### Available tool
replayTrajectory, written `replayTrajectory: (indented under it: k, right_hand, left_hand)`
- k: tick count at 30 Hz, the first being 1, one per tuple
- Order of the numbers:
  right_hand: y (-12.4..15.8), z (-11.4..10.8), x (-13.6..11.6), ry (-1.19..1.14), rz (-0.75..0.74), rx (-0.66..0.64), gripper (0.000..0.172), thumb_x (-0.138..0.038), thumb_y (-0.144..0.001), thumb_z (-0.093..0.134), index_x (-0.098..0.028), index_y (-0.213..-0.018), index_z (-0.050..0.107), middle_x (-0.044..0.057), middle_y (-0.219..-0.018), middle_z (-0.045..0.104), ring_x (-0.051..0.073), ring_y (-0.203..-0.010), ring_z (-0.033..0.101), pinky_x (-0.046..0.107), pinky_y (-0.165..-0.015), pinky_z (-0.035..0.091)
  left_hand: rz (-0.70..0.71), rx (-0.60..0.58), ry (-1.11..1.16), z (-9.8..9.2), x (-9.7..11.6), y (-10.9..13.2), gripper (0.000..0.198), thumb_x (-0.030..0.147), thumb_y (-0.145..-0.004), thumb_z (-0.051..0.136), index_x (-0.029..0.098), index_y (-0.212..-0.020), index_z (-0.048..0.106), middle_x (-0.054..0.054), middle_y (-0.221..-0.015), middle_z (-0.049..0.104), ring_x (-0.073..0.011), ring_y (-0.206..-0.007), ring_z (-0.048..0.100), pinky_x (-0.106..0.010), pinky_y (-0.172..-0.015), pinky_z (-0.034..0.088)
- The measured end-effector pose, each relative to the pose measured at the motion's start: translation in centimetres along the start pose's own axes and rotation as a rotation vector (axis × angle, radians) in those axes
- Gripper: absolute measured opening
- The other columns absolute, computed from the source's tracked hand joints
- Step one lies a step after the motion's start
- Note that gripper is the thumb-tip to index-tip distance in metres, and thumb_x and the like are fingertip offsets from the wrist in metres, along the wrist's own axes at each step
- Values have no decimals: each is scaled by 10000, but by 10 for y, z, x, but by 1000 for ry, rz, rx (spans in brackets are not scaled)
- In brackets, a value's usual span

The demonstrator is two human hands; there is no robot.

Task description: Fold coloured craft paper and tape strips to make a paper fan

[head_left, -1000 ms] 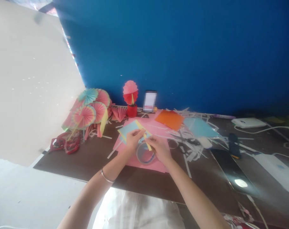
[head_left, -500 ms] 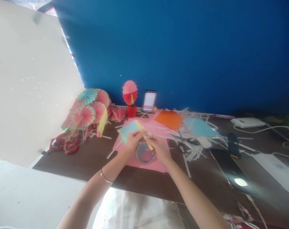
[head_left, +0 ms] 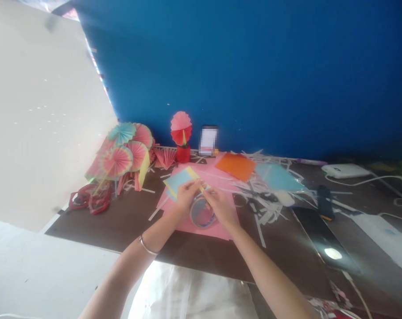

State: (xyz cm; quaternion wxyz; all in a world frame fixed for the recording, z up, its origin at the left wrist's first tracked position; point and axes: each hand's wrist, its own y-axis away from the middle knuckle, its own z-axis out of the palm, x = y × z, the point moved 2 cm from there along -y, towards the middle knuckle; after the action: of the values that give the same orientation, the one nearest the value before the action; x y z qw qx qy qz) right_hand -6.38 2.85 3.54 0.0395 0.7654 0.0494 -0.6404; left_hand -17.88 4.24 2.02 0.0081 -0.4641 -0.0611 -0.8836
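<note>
My left hand and my right hand meet over the pink paper, fingers closed on a narrow yellow strip between them. Blue paper with yellow edges lies by my left fingertips, and whether the strip joins it is not clear. A clear tape roll rests flat on the pink paper just below my hands.
Folded paper fans and red scissors are at the left. Behind stand a red pot and a phone. Orange paper, light blue paper, white strips and a black phone lie rightward.
My right fingers have shifted slightly left and up, closer to my left fingertips. Less of the yellow strip shows below them. My left hand has hardly moved.
</note>
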Motion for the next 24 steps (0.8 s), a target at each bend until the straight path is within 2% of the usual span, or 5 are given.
replayTrajectory:
  k: [9, 17, 21, 24]
  right_hand:
    - [1, 1, -2, 29, -4, 50, 360, -552, -714, 554, -205, -662, 474, -43, -419, 492, 111, -393, 460, 221, -410, 323]
    - [1, 1, 1, 22, 19, 56, 369, -555, -715, 564, -207, -667, 448, -52, -410, 476, 102, -376, 433, 210, -389, 297]
    - [-1, 2, 7, -36, 19, 69, 382, -571, -698, 570, -221, -734, 420, -81, -399, 450, 110, -377, 440, 202, -380, 286]
    - [-2, 2, 7, -40, 17, 72, 401, -590, -692, 563, -224, -794, 432, -89, -403, 448, 116, -376, 442, 204, -378, 285]
  left_hand:
    - [13, 14, 10, 3, 3, 4, 309, 351, -589, 772, 120, -776, 686, -75, -768, 670, -171, -769, 629, -306, -738, 476]
    - [-13, 4, -16, 1, 2, 2, 329, 364, -600, 761, 126, -811, 678, -69, -775, 674, -146, -693, 614, -277, -651, 481]
    - [0, 29, -7, 0, 1, 0, 325, 366, -575, 773, 128, -775, 679, -66, -790, 674, -152, -735, 620, -288, -708, 481]
    - [2, 30, -20, -1, -1, -2, 334, 381, -575, 770, 128, -774, 678, -58, -774, 665, -145, -706, 615, -287, -686, 480]
